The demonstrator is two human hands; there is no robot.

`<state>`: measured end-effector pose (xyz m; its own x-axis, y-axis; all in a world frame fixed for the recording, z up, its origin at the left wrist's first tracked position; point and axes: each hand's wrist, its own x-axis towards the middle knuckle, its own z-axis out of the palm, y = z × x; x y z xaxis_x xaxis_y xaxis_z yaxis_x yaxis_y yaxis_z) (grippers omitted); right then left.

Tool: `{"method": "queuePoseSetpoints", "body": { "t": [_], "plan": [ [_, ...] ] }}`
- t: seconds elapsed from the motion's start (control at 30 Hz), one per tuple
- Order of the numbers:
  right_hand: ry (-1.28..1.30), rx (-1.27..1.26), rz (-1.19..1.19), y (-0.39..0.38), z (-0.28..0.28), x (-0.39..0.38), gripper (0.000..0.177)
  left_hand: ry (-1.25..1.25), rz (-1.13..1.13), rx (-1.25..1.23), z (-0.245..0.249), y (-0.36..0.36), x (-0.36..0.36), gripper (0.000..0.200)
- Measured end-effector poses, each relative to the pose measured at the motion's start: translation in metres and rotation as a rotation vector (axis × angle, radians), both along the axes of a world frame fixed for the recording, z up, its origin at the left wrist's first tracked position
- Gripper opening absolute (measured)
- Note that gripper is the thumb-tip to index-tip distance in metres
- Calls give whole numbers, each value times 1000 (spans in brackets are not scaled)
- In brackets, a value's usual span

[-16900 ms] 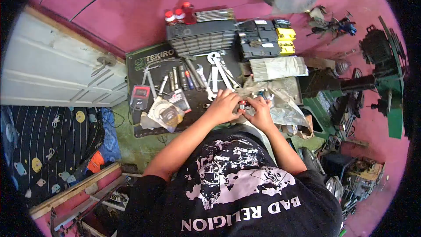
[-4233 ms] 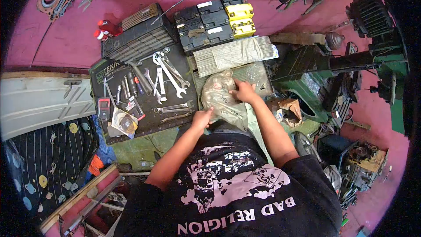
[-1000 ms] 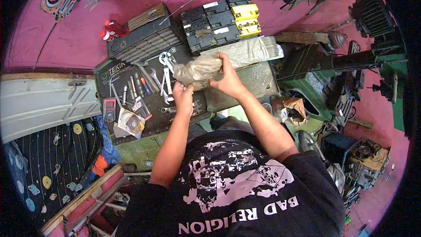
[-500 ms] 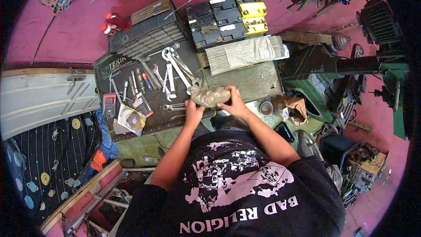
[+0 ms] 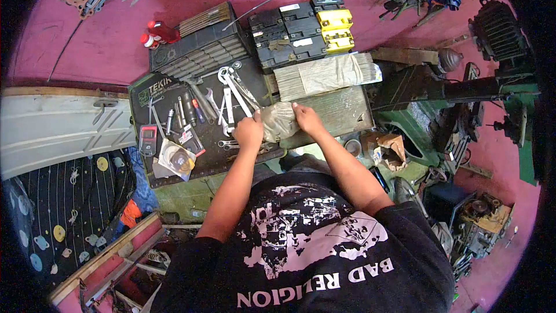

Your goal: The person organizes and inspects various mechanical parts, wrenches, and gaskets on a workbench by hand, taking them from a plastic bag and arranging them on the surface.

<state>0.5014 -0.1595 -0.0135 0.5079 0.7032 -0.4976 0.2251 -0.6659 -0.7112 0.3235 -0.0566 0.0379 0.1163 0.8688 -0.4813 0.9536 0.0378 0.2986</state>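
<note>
A crumpled, translucent brownish plastic bag (image 5: 279,122) is stretched between my two hands over the front of the workbench. My left hand (image 5: 249,132) is closed on its left side, knuckles up. On the right side, my right hand (image 5: 307,120) pinches the bag's upper edge with the thumb on top. What the bag contains, if anything, I cannot make out. Just beyond my left hand lie several wrenches (image 5: 227,104) on the dark mat (image 5: 217,156).
Black and yellow batteries (image 5: 292,32) stand at the back beside a slatted black case (image 5: 197,46). A bundle of thin grey rods (image 5: 324,75) lies in front of them. A red-and-grey meter (image 5: 148,139) rests at the left. A green machine (image 5: 411,122) stands on the right.
The bunched bag has been pulled wider and flatter between my hands. My left hand has moved up and turned knuckles up; the right has shifted slightly. The camera view has tilted a little.
</note>
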Motion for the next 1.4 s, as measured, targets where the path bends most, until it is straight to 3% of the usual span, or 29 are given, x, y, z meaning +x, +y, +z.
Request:
{"method": "queuePoseSetpoints", "body": {
  "t": [0.03, 0.1, 0.13, 0.17, 0.2, 0.23, 0.3, 0.33, 0.43, 0.47, 0.6, 0.67, 0.77, 0.8, 0.93, 1.07, 1.13, 1.2, 1.27, 1.33, 1.37, 1.4],
  "plan": [
    [-3, 3, 2, 3, 19, -2, 56, 21, -92, 105, 12, 0, 0, 53],
    [-338, -151, 102, 4, 52, -9, 51, 44, -184, 214, 15, -2, -2, 49],
    [-339, -149, 102, -1, 53, -13, 51, -58, -174, 322, 8, -5, -3, 45],
    [-576, -72, 133, -6, 51, -17, 49, -160, -164, 432, 1, -7, -5, 41],
    [-812, 7, 162, -10, 48, -19, 48, -174, -232, 357, 1, -9, -7, 34],
    [-813, 11, 163, -13, 42, -21, 48, -173, -230, 361, -1, -9, -6, 34],
    [-650, 152, 158, -17, 39, -25, 51, -171, -248, 320, -4, -12, -2, 33],
    [-482, 50, 148, -17, 42, -24, 63, -182, -206, 222, -1, -12, 1, 39],
    [-460, -102, 241, -9, 52, -18, 76, -99, -170, 87, -10, -10, 6, 48],
    [-349, -189, 260, -2, 55, -12, 90, -143, -134, 48, -12, -11, 7, 54],
    [-289, -197, 254, -4, 42, -4, 98, -134, -45, -38, -26, 0, 14, 59],
    [-97, -212, 339, -9, 37, 2, 110, -94, -64, -222, -34, 5, 14, 67],
    [-191, -130, 378, -29, 32, -5, 117, -81, -2, -267, -24, -4, 16, 74],
    [-198, -176, 380, -33, 55, -12, 128, -98, -5, -268, -36, -3, 14, 78],
    [-461, -283, 442, -43, 74, -36, 128, -155, -27, -369, -33, 5, 7, 92],
    [-415, -433, 445, -39, 72, -36, 128, -177, -164, -507, -47, 22, 6, 101],
    [-141, -418, 339, -33, 65, -32, 130, -166, -168, -489, -44, 21, 10, 100],
    [-75, -400, 266, -31, 61, -33, 127, -154, -164, -471, -45, 23, 9, 99],
    [-8, -382, 194, -30, 40, -35, 125, -233, -111, -615, -57, 27, 6, 87],
    [203, 4, -25, -36, 10, -32, 116, -328, -32, -735, -60, 22, 11, 84],
    [201, 2, -31, -39, 7, -29, 116, -420, 51, -855, -62, 20, 13, 82],
    [406, 60, -60, -37, 25, -25, 110, -465, 101, -926, -68, 19, 15, 77]
  ]
}}
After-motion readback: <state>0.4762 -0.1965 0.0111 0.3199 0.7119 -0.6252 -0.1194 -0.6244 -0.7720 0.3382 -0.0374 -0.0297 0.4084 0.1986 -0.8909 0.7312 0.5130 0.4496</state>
